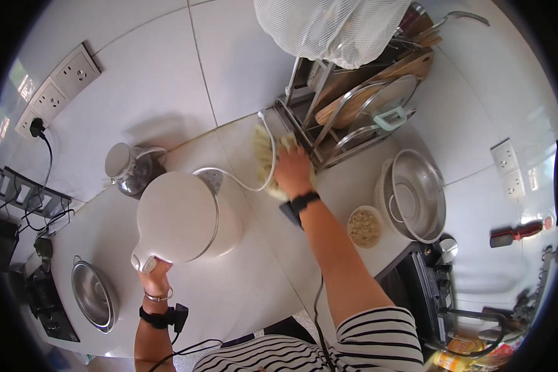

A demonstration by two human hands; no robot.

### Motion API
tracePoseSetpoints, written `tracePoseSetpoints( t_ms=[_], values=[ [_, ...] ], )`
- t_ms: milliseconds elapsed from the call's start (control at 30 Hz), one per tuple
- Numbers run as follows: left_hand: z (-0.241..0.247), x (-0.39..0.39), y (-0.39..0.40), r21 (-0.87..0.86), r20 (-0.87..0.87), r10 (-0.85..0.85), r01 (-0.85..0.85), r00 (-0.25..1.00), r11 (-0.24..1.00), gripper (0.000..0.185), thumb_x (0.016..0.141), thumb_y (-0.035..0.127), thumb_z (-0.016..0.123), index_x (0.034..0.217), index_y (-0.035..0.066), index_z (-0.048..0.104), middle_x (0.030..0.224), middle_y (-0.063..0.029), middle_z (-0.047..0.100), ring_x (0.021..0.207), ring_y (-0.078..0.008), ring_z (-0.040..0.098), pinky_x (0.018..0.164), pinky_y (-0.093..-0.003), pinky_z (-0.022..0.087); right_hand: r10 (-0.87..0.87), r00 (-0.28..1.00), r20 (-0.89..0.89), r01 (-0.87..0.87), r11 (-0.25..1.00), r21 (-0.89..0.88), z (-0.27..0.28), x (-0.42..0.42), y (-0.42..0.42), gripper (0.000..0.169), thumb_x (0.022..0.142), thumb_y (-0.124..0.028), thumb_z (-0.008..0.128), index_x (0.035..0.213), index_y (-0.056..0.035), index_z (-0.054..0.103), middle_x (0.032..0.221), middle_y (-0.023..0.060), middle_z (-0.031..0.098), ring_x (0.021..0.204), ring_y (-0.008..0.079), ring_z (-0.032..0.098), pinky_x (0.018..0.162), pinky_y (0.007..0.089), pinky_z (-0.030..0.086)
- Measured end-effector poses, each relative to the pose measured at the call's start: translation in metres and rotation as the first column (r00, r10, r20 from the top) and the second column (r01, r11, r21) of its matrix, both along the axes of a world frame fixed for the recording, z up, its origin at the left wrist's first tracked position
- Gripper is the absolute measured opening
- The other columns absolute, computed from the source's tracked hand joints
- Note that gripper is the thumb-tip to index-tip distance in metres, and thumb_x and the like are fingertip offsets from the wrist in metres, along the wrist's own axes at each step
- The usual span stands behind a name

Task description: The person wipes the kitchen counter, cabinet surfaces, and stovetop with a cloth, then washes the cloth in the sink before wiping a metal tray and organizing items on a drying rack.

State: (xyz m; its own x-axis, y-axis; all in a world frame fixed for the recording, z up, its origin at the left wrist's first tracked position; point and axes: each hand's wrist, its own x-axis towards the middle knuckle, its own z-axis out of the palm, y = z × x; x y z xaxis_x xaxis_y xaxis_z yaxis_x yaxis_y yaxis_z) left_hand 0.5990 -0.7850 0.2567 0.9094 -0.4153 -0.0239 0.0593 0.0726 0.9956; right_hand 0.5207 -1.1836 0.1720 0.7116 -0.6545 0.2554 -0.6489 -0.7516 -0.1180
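My left hand (156, 275) is at the handle of a large white lidded appliance (179, 216), with its fingers curled around the grip. The appliance looks tilted over the countertop, and I cannot tell whether its base touches. My right hand (294, 169) presses a pale yellow cloth (266, 156) on the counter, close to the foot of a metal rack (302, 125). A white cord (249, 187) loops from behind the appliance and passes over the cloth. Part of the cloth is hidden beneath the hand.
Beside the wall stands a glass jug (135, 174) with dark contents. Cutting boards (339, 109) and a glass lid (385, 100) fill the rack. Right lie a bowl of pale flakes (364, 227) and a steel colander (418, 200); left, a steel strainer (92, 295). A stove (414, 283) borders the counter.
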Motion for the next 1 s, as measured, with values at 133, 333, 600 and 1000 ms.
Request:
tracePoseSetpoints(
  t_ms=[133,333,600,1000],
  values=[
    [0.002,-0.003,-0.022,-0.095,-0.065,0.016,-0.023,0.998,0.995,0.025,0.064,-0.004,0.057,0.086,0.006,0.054,0.077,0.0026,0.051,0.07,-0.01,0.05,0.065,-0.0227,0.042,-0.131,0.991,-0.008,0.131,0.99,0.047,0.01,-0.087,0.054,0.042,0.075,-0.019,0.058,0.115,-0.0048,0.057,0.122,0.0175,0.052,0.116,0.0353,0.044,0.088,0.0496,0.038],
    [0.001,-0.023,-0.058,-0.066,-0.055,0.142,-0.145,0.988,0.987,0.016,0.066,-0.005,0.06,0.077,0.004,0.054,0.072,0.001,0.053,0.067,-0.0099,0.051,0.062,-0.0236,0.044,-0.279,0.94,-0.194,0.3,0.95,0.084,0.034,-0.167,0.14,0.054,0.076,-0.022,0.059,0.124,-0.0003,0.049,0.131,0.0243,0.044,0.116,0.039,0.043,0.086,0.0533,0.038],
    [-0.006,-0.004,-0.125,-0.059,-0.049,0.193,-0.196,0.98,0.979,0.029,0.07,-0.006,0.06,0.098,-0.001,0.058,0.084,0.0012,0.057,0.073,-0.0077,0.05,0.069,-0.0208,0.042,-0.168,0.985,-0.048,0.174,0.964,0.2,0.029,-0.22,0.17,0.049,0.073,-0.017,0.059,0.12,-0.0035,0.053,0.121,0.0229,0.05,0.106,0.0401,0.047,0.08,0.0518,0.042],
    [0.014,-0.017,-0.103,-0.031,0.385,0.265,-0.274,0.884,0.961,0.028,0.084,0.01,0.067,0.102,0.006,0.046,0.09,-0.0001,0.048,0.08,-0.0095,0.045,0.071,-0.0246,0.04,-0.308,0.791,0.528,0.258,0.951,0.168,0.101,-0.242,0.093,0.021,0.079,-0.01,0.063,0.099,-0.0033,0.062,0.097,0.0114,0.06,0.095,0.0297,0.054,0.074,0.0398,0.047]
  ],
)
